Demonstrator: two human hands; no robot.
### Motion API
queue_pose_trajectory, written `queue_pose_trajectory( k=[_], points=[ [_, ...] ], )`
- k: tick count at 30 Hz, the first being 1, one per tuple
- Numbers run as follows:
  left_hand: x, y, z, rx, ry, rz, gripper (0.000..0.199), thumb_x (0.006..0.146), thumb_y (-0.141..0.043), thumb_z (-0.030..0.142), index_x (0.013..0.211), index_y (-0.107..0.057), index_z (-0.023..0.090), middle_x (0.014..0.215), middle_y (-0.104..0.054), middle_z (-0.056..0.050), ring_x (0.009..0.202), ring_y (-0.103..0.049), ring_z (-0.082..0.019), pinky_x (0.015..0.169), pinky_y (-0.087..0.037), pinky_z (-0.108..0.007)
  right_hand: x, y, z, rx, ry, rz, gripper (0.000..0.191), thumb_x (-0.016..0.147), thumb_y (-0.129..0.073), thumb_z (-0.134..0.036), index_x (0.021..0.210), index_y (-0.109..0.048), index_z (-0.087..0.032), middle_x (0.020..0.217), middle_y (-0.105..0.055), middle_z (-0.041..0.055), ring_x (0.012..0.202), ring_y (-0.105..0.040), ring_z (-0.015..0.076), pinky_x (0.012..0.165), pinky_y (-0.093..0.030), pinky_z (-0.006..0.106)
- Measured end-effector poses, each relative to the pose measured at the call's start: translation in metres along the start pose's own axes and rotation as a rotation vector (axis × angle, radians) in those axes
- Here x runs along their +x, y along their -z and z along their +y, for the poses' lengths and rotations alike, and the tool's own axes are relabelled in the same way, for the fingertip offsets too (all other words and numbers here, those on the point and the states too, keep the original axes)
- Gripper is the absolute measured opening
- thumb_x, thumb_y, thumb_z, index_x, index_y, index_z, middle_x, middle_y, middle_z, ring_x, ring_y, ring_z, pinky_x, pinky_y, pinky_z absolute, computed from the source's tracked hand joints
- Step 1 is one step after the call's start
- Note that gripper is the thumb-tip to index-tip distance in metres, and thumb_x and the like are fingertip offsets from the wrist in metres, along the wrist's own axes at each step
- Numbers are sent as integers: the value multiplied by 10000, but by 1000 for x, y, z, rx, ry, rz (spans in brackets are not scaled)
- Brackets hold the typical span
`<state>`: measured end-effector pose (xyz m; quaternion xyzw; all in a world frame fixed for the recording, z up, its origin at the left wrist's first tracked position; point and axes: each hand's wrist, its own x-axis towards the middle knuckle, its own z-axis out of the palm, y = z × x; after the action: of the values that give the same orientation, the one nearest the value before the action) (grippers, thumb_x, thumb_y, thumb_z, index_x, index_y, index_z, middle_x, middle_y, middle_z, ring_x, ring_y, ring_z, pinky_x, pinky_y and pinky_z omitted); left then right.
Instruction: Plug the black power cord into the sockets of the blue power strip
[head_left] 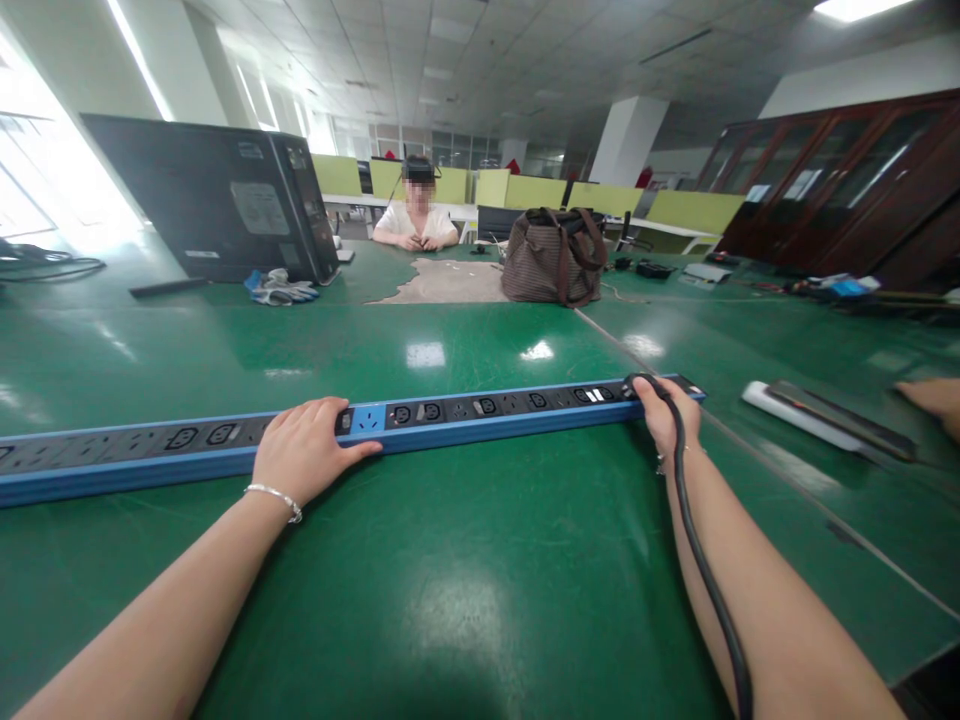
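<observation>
A long blue power strip (450, 430) with black socket panels lies across the green table and runs out of view on the left. My left hand (304, 445) spans its width, fingers over the far side and thumb along the near edge, beside a blue socket. Close to the strip's right end, my right hand (667, 415) is closed around the plug end of a black power cord (694, 540). The cord trails back over my right forearm. How far the plug sits in a socket is hidden by my fingers.
A black computer case (225, 200) stands at the back left, with gloves (279, 288) beside it. A brown bag (555, 255) rests at the back. Across the table sits a person (416, 215). Two slim devices (825, 420) lie to the right, near another person's hand (934, 400).
</observation>
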<state>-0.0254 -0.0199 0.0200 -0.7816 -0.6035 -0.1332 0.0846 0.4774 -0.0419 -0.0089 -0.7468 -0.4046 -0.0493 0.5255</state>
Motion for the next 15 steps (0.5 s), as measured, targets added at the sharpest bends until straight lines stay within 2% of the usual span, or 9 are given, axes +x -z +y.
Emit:
queue_pose_trajectory(
  k=[5, 9, 12, 15],
  points=[
    [0, -1, 0, 1, -5, 12, 748, 695, -505, 708, 1167, -529, 128, 1119, -638, -160, 1072, -566, -310, 930, -392, -424, 3, 2, -4, -51, -8, -25, 440, 685, -599, -557, 857, -704, -166, 841, -707, 78, 857, -638, 267, 830, -482, 406],
    [0, -1, -1, -6, -14, 19, 745, 699, -500, 708, 1166, -528, 127, 1118, -638, -162, 1076, -566, -311, 932, -393, -430, 3, 4, -9, -117, 59, -102, 420, 693, -597, -518, 900, -716, -173, 886, -712, 88, 886, -633, 266, 854, -471, 408],
    [-1, -1, -1, -7, -16, 24, 739, 703, -499, 705, 1162, -529, 126, 1112, -639, -164, 1076, -567, -311, 934, -391, -430, 0, 4, -10, -138, 117, -148, 416, 705, -591, -496, 945, -721, -181, 933, -714, 91, 933, -628, 268, 893, -454, 416],
    [0, -1, -1, -1, -20, 27, 736, 704, -498, 705, 1159, -528, 127, 1104, -640, -163, 1070, -570, -311, 931, -394, -427, -2, 1, -7, -143, 102, -114, 435, 722, -581, -480, 1001, -714, -174, 1039, -694, 107, 1056, -590, 285, 960, -416, 426]
  ],
)
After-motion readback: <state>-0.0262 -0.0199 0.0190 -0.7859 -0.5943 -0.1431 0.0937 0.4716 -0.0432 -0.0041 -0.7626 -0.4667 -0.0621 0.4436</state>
